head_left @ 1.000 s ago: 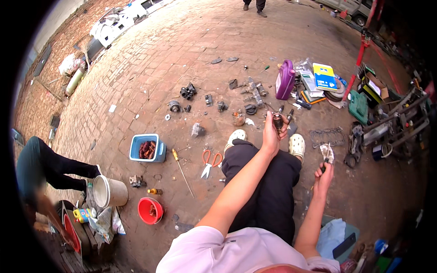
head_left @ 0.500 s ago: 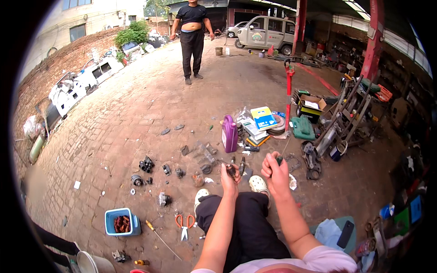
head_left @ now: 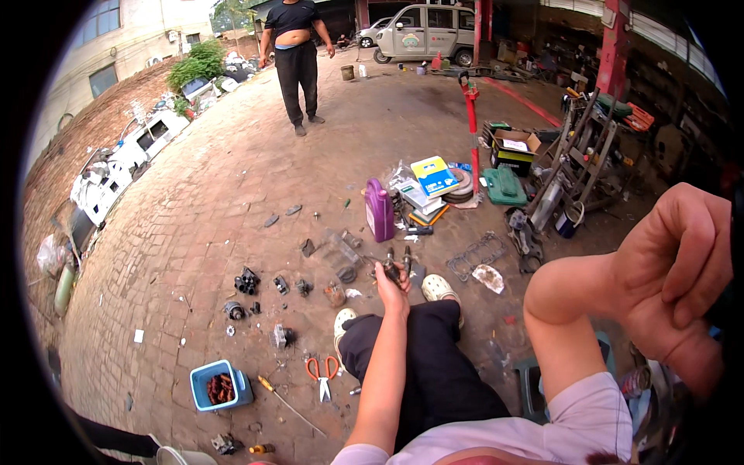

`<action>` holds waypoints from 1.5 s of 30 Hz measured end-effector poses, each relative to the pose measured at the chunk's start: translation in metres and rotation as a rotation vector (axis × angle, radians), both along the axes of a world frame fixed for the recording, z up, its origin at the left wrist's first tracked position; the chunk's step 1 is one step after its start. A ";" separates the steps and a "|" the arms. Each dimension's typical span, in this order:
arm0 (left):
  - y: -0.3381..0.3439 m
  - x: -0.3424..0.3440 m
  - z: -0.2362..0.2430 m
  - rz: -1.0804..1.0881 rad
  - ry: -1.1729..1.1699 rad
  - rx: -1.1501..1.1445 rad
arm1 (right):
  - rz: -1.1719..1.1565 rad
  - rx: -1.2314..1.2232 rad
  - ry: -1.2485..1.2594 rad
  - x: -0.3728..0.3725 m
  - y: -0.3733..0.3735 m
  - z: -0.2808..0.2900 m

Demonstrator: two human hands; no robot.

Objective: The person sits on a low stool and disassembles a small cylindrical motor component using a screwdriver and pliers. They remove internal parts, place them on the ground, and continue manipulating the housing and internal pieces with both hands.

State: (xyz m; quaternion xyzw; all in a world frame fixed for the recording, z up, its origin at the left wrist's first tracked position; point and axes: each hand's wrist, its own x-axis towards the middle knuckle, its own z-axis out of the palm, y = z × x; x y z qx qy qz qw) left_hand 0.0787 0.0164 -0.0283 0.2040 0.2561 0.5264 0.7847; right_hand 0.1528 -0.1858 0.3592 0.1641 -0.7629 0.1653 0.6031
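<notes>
My left hand [head_left: 394, 293] is closed around a small dark mechanical part [head_left: 394, 273], held low over the paving between my shoes. My right hand [head_left: 676, 291] is raised close at the right edge of the view, its fingers curled in. What it holds, if anything, is hidden. On the ground to the left of my left hand lie several dark and metal parts, among them a black housing [head_left: 247, 280] and a grey metal part [head_left: 282, 335]. Orange-handled scissors [head_left: 322, 377] and a yellow-handled screwdriver [head_left: 291, 405] rest nearer me.
A blue tub [head_left: 222, 385] with brownish parts stands at the left. Ahead are a purple jug [head_left: 379, 211], stacked boxes [head_left: 428, 184] and a red stand [head_left: 472, 124]. Metal frames [head_left: 577, 163] lean at the right. Another person [head_left: 296, 70] stands at the back before a parked van [head_left: 428, 32].
My right hand has swung up and right, close to the camera; the dark-handled tool it held no longer shows. My left hand keeps its part. The view has shifted.
</notes>
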 end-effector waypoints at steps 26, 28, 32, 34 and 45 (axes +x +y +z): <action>-0.012 0.003 0.016 -0.002 -0.097 0.153 | -0.256 -0.259 0.009 0.037 0.049 -0.053; -0.013 -0.008 0.021 0.017 0.010 0.242 | -0.283 -0.294 0.034 0.024 0.054 -0.067; -0.017 -0.004 0.027 0.107 0.122 0.355 | -0.795 -0.592 0.232 0.019 0.054 -0.141; -0.020 -0.007 0.028 0.161 0.189 0.442 | -1.123 -1.113 0.221 0.018 0.061 -0.193; -0.032 -0.002 0.041 0.079 0.570 0.738 | -1.378 -1.179 -0.266 0.030 0.055 -0.269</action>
